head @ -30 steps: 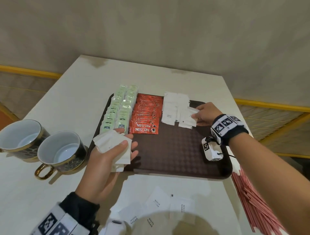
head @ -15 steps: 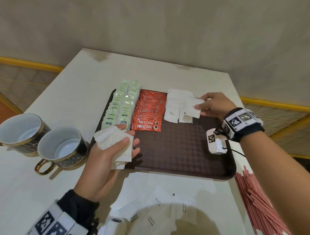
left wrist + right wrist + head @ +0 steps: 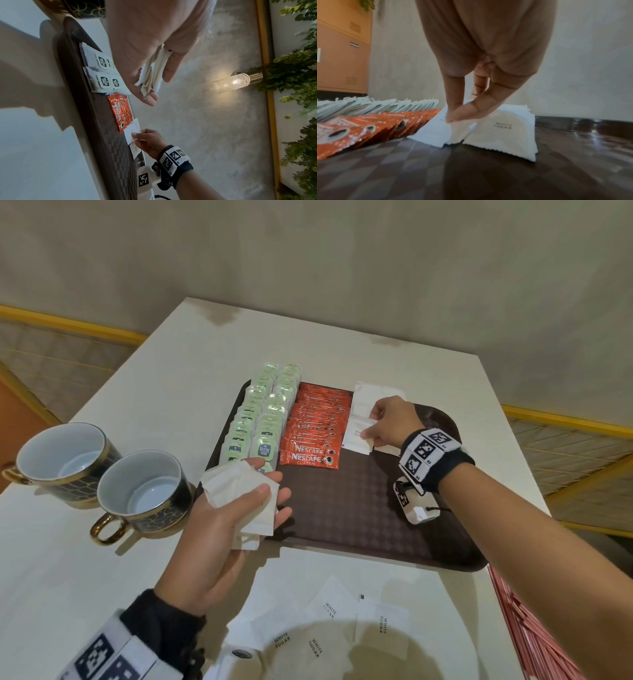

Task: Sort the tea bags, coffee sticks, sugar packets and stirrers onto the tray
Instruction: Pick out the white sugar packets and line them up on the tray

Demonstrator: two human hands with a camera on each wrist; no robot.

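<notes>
We see the right hand (image 3: 387,422) pinching one white paper sugar packet (image 3: 453,129) at the near end of the white row on the dark brown tray (image 3: 359,508), while the left hand (image 3: 236,508), nearer us, grips the spare stack of white packets (image 3: 236,491).

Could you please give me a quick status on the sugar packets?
Left hand holds a packet stack. Right hand pinches one sugar packet at the tray row. Nothing blocking.

Right hand (image 3: 388,419) now lower, sugar packet (image 3: 357,436) seemingly on row.
</notes>
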